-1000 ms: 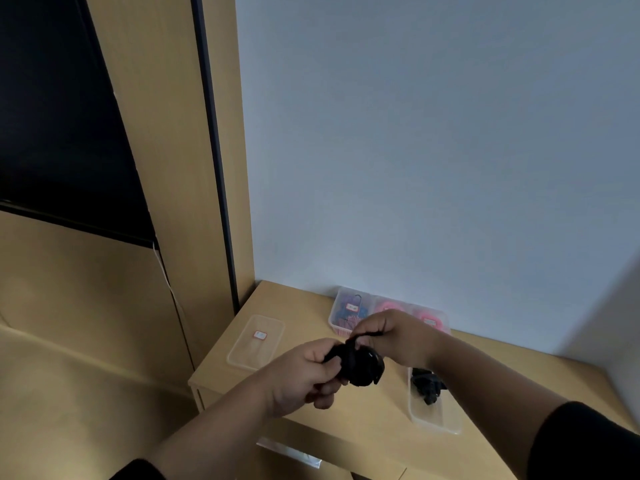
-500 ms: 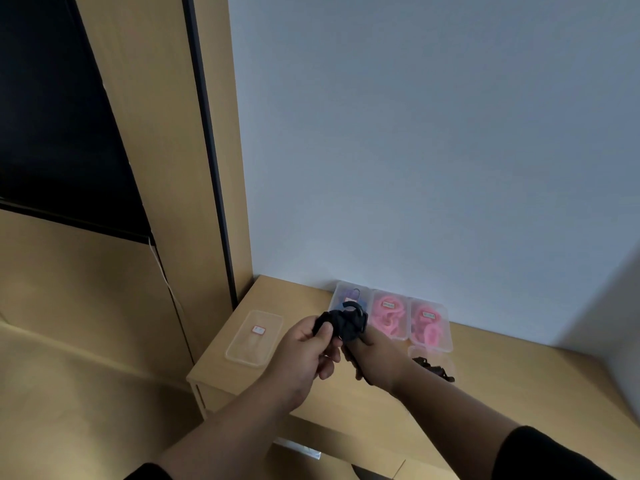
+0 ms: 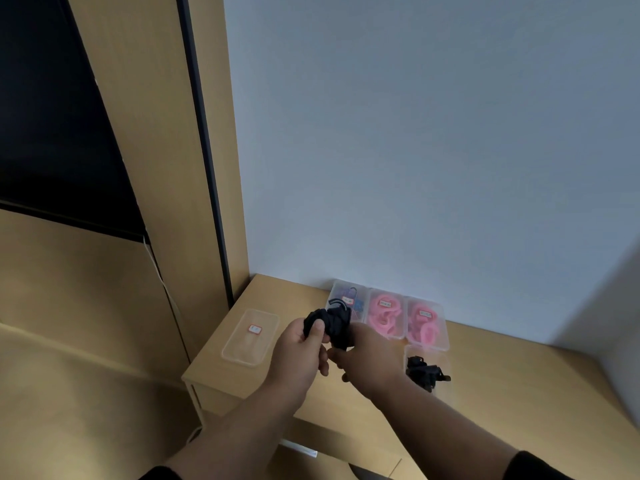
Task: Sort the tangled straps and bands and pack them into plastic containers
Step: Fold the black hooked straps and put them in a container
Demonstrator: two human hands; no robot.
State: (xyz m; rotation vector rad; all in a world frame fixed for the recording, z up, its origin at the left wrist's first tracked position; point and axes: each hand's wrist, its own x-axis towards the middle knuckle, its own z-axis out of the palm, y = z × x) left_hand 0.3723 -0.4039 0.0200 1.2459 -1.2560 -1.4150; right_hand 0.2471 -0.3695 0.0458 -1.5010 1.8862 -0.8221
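Here, both hands (image 3: 339,351) grip black straps (image 3: 332,322) — labels unreadable

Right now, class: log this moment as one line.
hands: left and right both grip black bundle | held above desk | open box: black straps | lid: off

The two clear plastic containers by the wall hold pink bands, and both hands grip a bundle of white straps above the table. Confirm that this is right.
Not quite: the bundle of straps is black, not white. The head view shows the left hand and right hand gripping it above the wooden table, with the two clear plastic containers of pink bands by the wall.
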